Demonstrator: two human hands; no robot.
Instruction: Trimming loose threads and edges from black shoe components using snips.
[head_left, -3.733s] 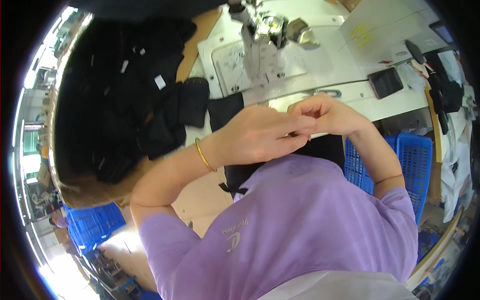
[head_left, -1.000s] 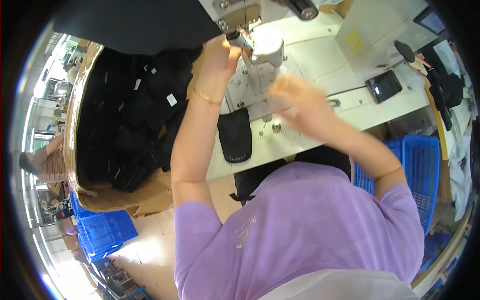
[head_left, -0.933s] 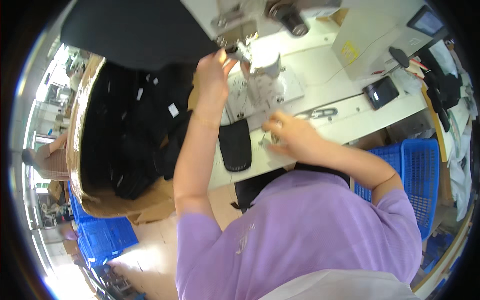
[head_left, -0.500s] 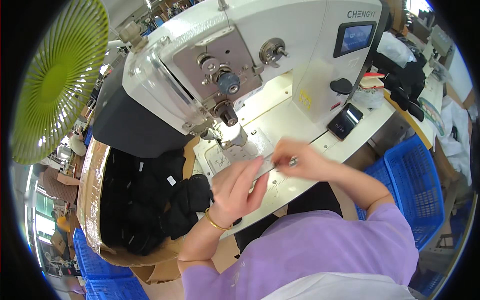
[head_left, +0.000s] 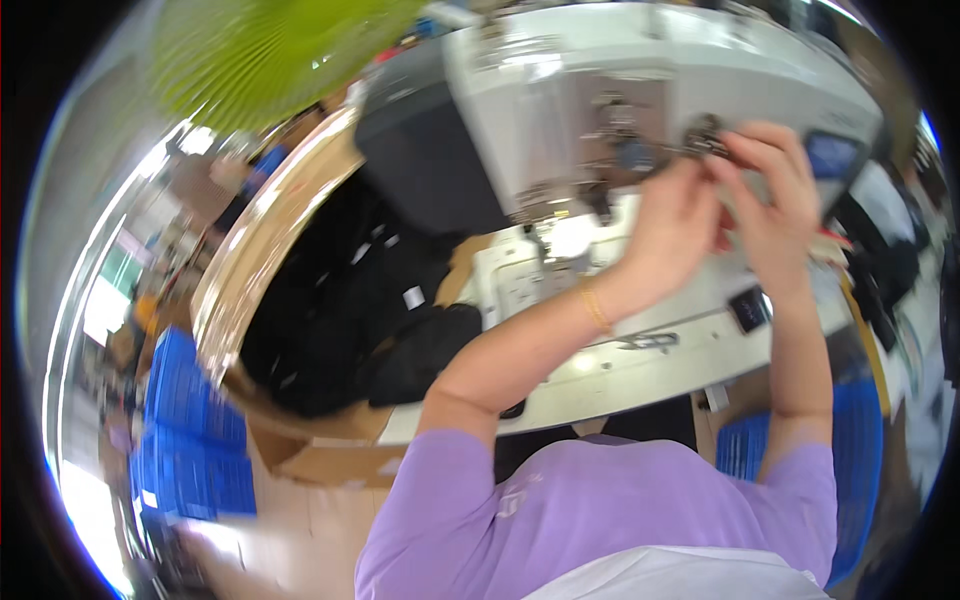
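blurred: sewing machine (head_left: pixel 620 110), green fan (head_left: pixel 270 50) | fingers (head_left: pixel 735 165) hide small part

A blurred white sewing machine (head_left: pixel 640 110) stands upright on the worktable (head_left: pixel 640 365).

Green fan (head_left: pixel 270 50) far upper left of the grip. Pile of black fabric (head_left: pixel 330 300) low left, cardboard box (head_left: pixel 310 460) beneath. Blue crates (head_left: pixel 190 430) far lower left. Dark phone (head_left: pixel 748 308) below.
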